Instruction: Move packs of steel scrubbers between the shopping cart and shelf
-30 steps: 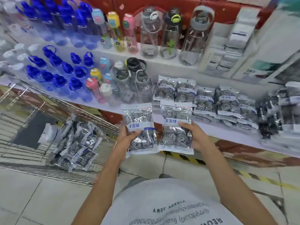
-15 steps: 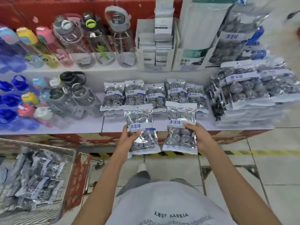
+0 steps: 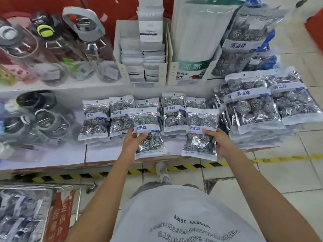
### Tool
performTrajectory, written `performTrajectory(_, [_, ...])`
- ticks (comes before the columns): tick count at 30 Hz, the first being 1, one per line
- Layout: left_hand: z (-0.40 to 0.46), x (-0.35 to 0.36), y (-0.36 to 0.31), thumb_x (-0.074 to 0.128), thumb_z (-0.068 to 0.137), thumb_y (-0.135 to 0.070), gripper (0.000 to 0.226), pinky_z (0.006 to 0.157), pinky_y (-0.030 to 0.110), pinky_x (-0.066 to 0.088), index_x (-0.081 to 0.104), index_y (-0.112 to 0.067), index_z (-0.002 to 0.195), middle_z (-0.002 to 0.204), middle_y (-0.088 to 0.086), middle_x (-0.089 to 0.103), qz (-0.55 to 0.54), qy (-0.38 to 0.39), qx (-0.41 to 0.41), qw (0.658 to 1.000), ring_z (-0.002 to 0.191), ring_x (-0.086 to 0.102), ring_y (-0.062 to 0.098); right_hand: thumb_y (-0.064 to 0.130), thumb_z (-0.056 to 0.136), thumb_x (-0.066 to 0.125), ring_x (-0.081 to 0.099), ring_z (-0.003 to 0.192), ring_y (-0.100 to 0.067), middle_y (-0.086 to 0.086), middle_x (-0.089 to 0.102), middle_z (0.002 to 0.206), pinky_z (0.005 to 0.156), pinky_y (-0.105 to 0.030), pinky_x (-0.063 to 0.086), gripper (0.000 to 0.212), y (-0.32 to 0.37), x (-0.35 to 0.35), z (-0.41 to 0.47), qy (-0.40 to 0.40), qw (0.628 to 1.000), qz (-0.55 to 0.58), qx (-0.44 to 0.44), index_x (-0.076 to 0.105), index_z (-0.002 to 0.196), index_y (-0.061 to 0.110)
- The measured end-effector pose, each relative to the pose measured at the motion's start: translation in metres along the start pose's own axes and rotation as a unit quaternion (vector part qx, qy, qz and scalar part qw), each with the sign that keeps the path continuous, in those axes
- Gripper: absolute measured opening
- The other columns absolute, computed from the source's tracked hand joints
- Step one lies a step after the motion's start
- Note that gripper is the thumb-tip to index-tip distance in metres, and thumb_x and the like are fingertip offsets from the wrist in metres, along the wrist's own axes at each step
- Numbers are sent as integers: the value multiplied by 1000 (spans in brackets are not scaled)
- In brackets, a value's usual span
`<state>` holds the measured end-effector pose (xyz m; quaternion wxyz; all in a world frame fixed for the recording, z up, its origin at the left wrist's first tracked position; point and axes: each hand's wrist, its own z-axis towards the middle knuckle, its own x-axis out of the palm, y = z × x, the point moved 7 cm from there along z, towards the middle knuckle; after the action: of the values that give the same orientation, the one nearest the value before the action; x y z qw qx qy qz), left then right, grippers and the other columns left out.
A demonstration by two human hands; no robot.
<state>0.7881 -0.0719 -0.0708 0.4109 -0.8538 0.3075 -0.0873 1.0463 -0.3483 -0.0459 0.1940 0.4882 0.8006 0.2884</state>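
1. You hold two scrubber packs over the shelf [image 3: 104,154]: one pack [image 3: 148,131] in your left hand [image 3: 133,142], another pack [image 3: 201,133] in your right hand [image 3: 221,142].
2. Behind them stand six smaller packs in the shelf row [image 3: 95,119]; more lie in the shopping cart [image 3: 22,213], too blurred to count.
3. Each grip is clamped on its pack, thumb across the front.
4. Both labels read 清洁球.

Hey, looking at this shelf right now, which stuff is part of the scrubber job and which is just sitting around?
Part of the job:
- left hand gripping a scrubber pack
- right hand gripping a second pack
- small packs row on the shelf
- shopping cart holding more packs

Just sitting around:
- water bottles
- boxed cloths
- large scrubber packs
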Motion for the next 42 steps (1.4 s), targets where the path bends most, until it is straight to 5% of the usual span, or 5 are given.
performTrajectory(13, [105, 44, -44, 82, 86, -36, 95, 114, 47, 35, 27, -20, 162, 154, 4, 47, 44, 15, -36, 998, 141, 45, 29, 33, 79, 88, 45, 141, -33, -9, 53, 151, 122, -54, 28, 84, 73, -2, 120, -31, 991, -125, 28, 47, 150, 12])
performTrajectory(23, [138, 49, -53, 81, 88, -25, 78, 115, 48, 43, 39, -12, 153, 144, 10, 57, 103, -10, -53, 993, 133, 52, 30, 29, 79, 87, 54, 124, -29, -7, 60, 140, 113, -50, 42, 73, 82, 18, 167, -41, 982, -173, 59, 53, 143, 19])
performTrajectory(28, [135, 46, -67, 82, 88, -19, 48, 93, 35, 58, 56, -8, 128, 98, -8, 66, 209, -59, 26, 976, 87, 67, 3, 31, 77, 87, 58, 110, -24, -3, 60, 136, 90, -40, 51, 81, 82, 23, 172, -57, 979, -188, 56, 49, 149, 20])
performTrajectory(37, [130, 49, -69, 78, 92, -23, 67, 99, 42, 54, 44, -11, 149, 140, 11, 63, 270, -38, 47, 961, 108, 68, 21, 32, 86, 82, 48, 138, -32, -11, 49, 154, 109, -43, 41, 86, 87, 27, 170, -66, 965, -254, 5, 37, 158, 19])
performTrajectory(42, [118, 50, -74, 74, 95, -27, 66, 99, 53, 54, 41, -10, 150, 123, 18, 64, 332, -49, 89, 938, 106, 66, 33, 29, 94, 74, 60, 78, -17, -14, 66, 118, 65, -31, 55, 66, 95, 27, 143, -50, 920, -380, -83, 42, 150, 11])
